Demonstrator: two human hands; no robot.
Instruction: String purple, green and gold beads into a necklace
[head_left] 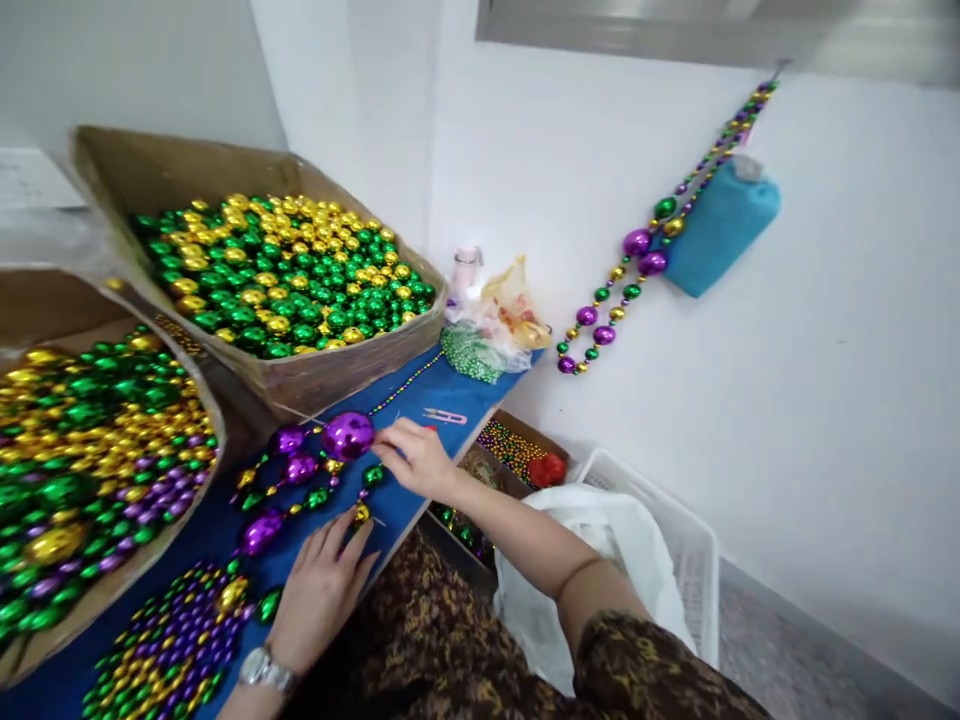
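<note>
A large purple bead (pixel 348 436) is at the fingertips of my right hand (pixel 412 456), whose thumb and fingers pinch beside it over the blue tabletop (pixel 409 395). Lower down, my left hand (pixel 324 580), with a silver watch at the wrist, rests with its fingers spread near a gold bead (pixel 361 513). Around both hands lie strung purple, green and gold beads, among them a purple one (pixel 262 532). A pile of small bead strings (pixel 169 640) sits to the left of my left hand. Pink snips (pixel 445 416) lie beyond my right hand.
Two boxes of loose beads (pixel 352 375) (pixel 214 465) stand on the left. Plastic bags (pixel 514 310) lie at the table's far end. Below right are a white basket (pixel 709 600) and a white bag (pixel 637 530). A bead necklace (pixel 637 243) and blue pouch (pixel 724 228) hang on the wall.
</note>
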